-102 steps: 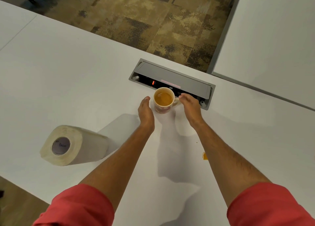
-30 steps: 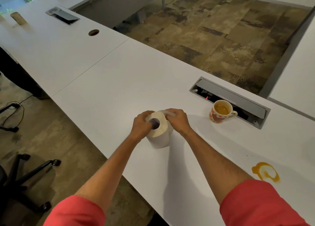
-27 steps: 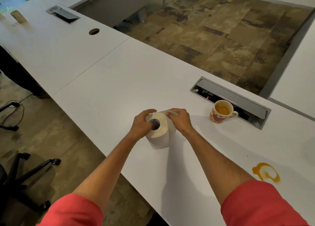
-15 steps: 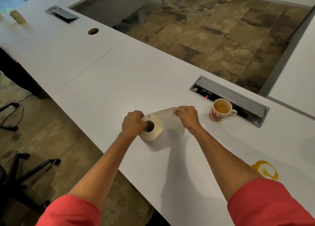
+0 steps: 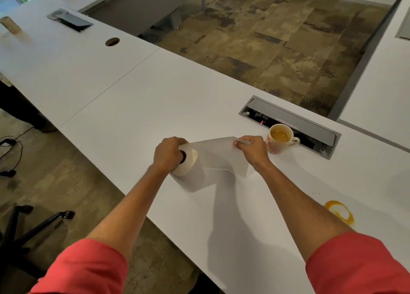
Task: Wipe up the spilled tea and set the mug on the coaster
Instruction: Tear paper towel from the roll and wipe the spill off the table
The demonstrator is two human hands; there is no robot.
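Unrolled further, a sheet (image 5: 218, 156) stretches mid-frame between right hand (image 5: 251, 150) pinching its corner and left hand (image 5: 168, 155) gripping the paper roll (image 5: 188, 167); tearing comes next, spilled tea (image 5: 339, 211) lower right unwiped.

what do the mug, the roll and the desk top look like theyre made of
Mug: likely glazed ceramic, with a glossy cream wall and red print.
Roll: soft white paper towel; the sheet pulled off it drapes and creases.
Desk top: smooth matte white, probably laminate, with an even surface and thin panel seams.
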